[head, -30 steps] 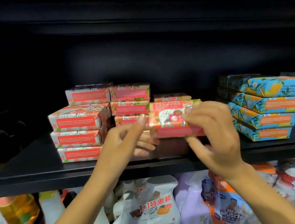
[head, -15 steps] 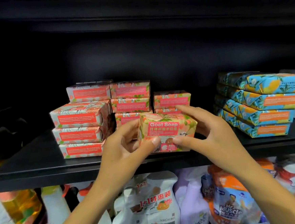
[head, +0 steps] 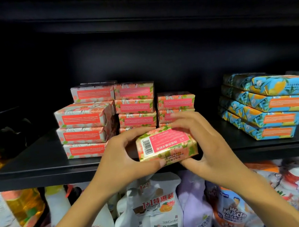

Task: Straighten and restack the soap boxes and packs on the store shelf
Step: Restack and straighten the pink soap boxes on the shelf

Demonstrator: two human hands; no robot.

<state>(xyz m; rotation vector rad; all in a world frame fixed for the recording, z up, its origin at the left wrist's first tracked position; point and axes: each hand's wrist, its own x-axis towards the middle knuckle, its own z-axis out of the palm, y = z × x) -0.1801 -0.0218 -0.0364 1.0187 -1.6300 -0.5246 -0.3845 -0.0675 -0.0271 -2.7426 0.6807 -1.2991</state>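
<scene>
At the front of the shelf (head: pixel 42 168), left hand (head: pixel 123 156) and right hand (head: pixel 208 144) grip one pink soap box (head: pixel 167 144), barcode (head: pixel 147 146) up; a pouch (head: pixel 153 213) below reads "1+1".

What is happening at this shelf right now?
A person holds one pink soap box with both hands, the left hand and the right hand, just in front of the black shelf. The box is tilted, with its barcode side up, and is not yet on any stack. Behind it stand stacks of the same pink boxes. Blue soap packs are piled at the right. Refill pouches fill the level below.
</scene>
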